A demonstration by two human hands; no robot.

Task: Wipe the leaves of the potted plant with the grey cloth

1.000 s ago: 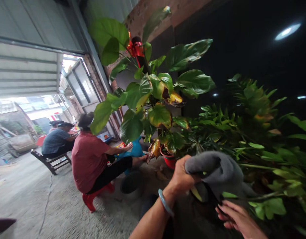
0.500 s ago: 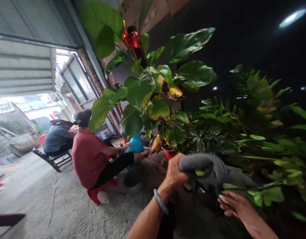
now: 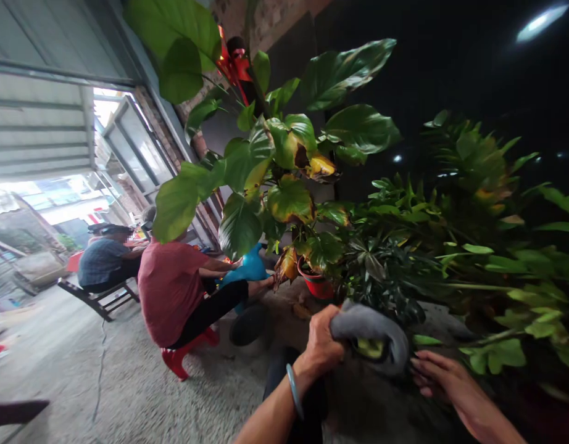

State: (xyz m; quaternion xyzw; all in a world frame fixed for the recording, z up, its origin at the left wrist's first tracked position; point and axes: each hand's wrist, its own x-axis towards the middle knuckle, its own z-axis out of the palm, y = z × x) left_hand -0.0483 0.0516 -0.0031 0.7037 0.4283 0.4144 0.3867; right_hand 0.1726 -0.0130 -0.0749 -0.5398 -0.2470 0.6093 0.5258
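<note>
My left hand (image 3: 324,343) grips a grey cloth (image 3: 370,330) that is folded around a yellow-green leaf (image 3: 370,348) low on a leafy plant (image 3: 492,290). A blue bangle sits on that wrist. My right hand (image 3: 439,377) is just right of the cloth, fingers stretched out together under the plant's stems, holding nothing that I can see.
A tall plant with big green and yellowing leaves (image 3: 275,172) stands in a red pot (image 3: 318,285) behind the cloth. A person in a red shirt (image 3: 171,293) sits on a red stool at the left; another person (image 3: 102,262) sits farther back. Gravel floor lies at the lower left.
The cloth has bunched up and slid left along the leaf, now wrapped tighter. My right hand has stayed under the stems. The view has shifted a little.
</note>
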